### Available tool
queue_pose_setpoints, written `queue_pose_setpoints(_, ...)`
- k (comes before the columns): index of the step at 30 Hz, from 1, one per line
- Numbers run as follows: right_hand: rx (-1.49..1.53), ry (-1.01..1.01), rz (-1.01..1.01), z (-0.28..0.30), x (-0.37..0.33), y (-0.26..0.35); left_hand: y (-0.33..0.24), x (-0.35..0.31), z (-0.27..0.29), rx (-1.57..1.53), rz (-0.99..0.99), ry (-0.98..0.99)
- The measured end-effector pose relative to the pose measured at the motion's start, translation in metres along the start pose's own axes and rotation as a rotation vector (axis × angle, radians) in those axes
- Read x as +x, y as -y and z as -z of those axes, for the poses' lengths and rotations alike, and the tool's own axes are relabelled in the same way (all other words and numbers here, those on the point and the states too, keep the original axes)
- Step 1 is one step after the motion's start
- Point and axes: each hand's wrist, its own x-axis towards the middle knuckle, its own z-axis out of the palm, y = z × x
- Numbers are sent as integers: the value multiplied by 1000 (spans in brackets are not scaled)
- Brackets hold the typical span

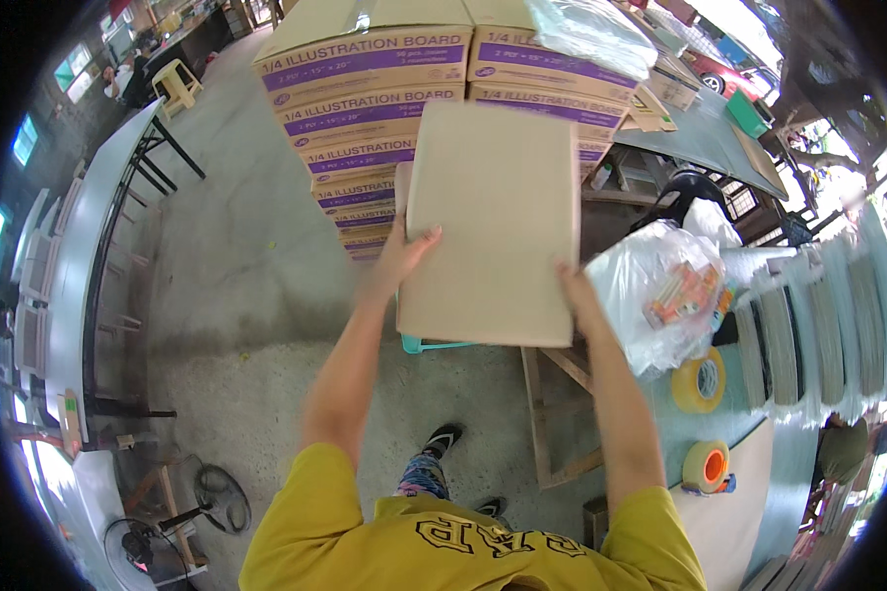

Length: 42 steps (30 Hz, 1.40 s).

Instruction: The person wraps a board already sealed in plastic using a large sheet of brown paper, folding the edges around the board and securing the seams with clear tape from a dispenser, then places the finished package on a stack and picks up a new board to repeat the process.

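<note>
Mid-frame, the left hand (pixel 407 258) and blurred right hand (pixel 582 298) grip opposite sides of a tan board (pixel 493 222); even pressure should keep it steady.

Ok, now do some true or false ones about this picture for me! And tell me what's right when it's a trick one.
1. The left hand and right hand are both on the tan board. True.
2. The shirt is blue. False: it is yellow.
3. The stacked boxes have purple stripes. True.
4. The tape rolls are on the floor. False: they are on the table at the person's right.
5. The stool is at the far left, past the end of a long table. True.
6. The big plastic bag is left of both hands. False: it is on the right.
</note>
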Motion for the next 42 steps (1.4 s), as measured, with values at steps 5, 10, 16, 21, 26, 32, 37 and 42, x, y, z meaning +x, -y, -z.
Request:
queue_pose_setpoints(5, 176, -240, 66, -66, 28, -110, 92, 16, -42, 561, 63, -243)
queue_pose_setpoints(10, 191, -194, 3, -55, 19, -105, 114, 1, -44, 521, 71, -167)
queue_pose_setpoints(16, 137, -234, 148, -69, 38, -105, 125, 21, -29, 522, -45, -271)
queue_pose_setpoints(21, -30, -127, 192, -67, 61, -129, 128, 15, -28, 478, 38, -316)
queue_pose_setpoints(26, 349, -40, 148, -47, 49, -183, 104, -11, -59, 613, 229, -227)
queue_pose_setpoints(32, 222, 86, -238, -87, -38, -199, 224, -57, 3, -27, 293, -282)
queue_pose_setpoints(37, 60, 356, -556, -66, -263, -247, 302, -264, -35, 369, 696, 195)
queue_pose_setpoints(42, 445, 40, -594, -28, -427, -388, 336, -416, -93, 1004, 20, 1110)
